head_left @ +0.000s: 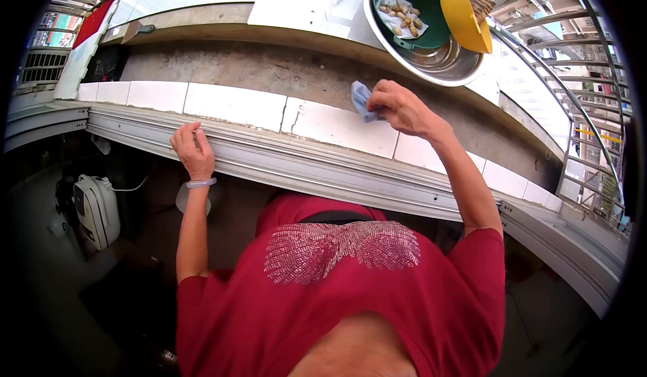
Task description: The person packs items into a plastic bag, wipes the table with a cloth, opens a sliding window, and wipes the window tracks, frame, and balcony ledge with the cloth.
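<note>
My right hand [402,109] is closed on a crumpled light-blue cloth [364,100], just above the white tiles [337,126] of the sill and the bare concrete strip behind them. The cloth hangs from the fingertips, partly hidden by them. On the left, my left hand [194,149] lies on the metal window track [269,164], its fingers slightly bent and nothing seen in them. A pale bracelet [201,183] is round the left wrist.
A steel basin [465,73] at the upper right holds a green basket [429,6] with brown pieces on white paper. A yellow bowl [460,16] leans on it. Metal bars stand beyond. A small dark-handled tool [145,29] lies at the upper left.
</note>
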